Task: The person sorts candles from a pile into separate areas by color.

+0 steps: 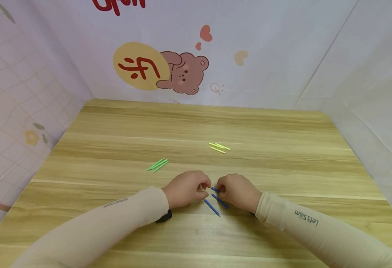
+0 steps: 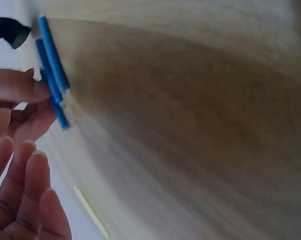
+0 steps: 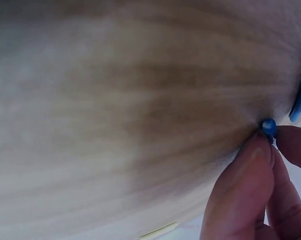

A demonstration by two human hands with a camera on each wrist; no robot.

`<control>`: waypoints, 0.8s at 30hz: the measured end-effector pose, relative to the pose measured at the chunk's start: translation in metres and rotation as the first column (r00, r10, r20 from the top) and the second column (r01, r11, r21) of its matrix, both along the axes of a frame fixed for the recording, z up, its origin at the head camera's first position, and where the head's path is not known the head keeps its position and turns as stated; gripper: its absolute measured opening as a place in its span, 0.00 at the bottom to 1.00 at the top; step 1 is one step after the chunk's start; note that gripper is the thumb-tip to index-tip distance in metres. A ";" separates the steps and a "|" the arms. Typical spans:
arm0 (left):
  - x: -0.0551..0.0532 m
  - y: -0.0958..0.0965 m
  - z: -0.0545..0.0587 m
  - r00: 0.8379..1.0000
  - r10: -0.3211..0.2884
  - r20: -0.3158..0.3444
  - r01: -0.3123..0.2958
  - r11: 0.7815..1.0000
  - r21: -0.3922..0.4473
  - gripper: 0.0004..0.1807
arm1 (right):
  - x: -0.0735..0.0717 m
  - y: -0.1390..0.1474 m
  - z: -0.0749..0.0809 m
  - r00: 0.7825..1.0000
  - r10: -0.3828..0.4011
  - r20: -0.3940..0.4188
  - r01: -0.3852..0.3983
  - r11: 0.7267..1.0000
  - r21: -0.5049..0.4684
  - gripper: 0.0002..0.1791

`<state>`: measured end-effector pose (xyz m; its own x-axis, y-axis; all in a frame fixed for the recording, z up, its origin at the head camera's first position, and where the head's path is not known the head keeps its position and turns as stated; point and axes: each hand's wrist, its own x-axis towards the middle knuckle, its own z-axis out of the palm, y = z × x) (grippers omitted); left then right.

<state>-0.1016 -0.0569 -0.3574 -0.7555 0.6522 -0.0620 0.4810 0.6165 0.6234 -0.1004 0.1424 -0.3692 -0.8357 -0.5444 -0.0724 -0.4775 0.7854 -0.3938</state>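
Observation:
Three thin blue candles lie at the front middle of the table in the head view. My right hand (image 1: 237, 190) pinches the farthest blue candle (image 1: 215, 190) between thumb and fingertips; its round end (image 3: 269, 129) pokes out between them in the right wrist view. Beside it on the table lie the middle blue candle (image 1: 220, 201) and the nearest blue candle (image 1: 212, 207). My left hand (image 1: 187, 188) is just left of the candles, its fingers loosely bent and thumb apart from them, holding nothing. In the left wrist view its fingers (image 2: 28, 200) are spread below the right hand.
Several green candles (image 1: 158, 165) lie farther back on the left of the wooden table (image 1: 115, 123). Behind the hands is a group of yellow candles (image 1: 219, 147). Printed cloth walls (image 1: 266, 82) stand at the table's back and sides.

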 end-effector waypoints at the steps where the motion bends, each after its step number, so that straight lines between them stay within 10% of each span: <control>1: 0.000 0.001 -0.001 1.000 -0.012 0.004 0.012 1.000 -0.012 0.07 | 0.000 0.000 0.000 1.000 0.001 0.000 -0.001 1.000 0.000 0.05; 24: -0.002 0.012 -0.013 0.982 -0.183 -0.043 0.174 0.973 -0.153 0.03 | -0.011 0.011 0.008 0.999 -0.049 0.010 0.049 0.999 0.018 0.07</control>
<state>-0.1040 -0.0449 -0.3699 -0.6327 0.7635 -0.1291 0.6232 0.6010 0.5004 -0.1112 0.1537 -0.3609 -0.8603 -0.5015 -0.0910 -0.4343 0.8147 -0.3842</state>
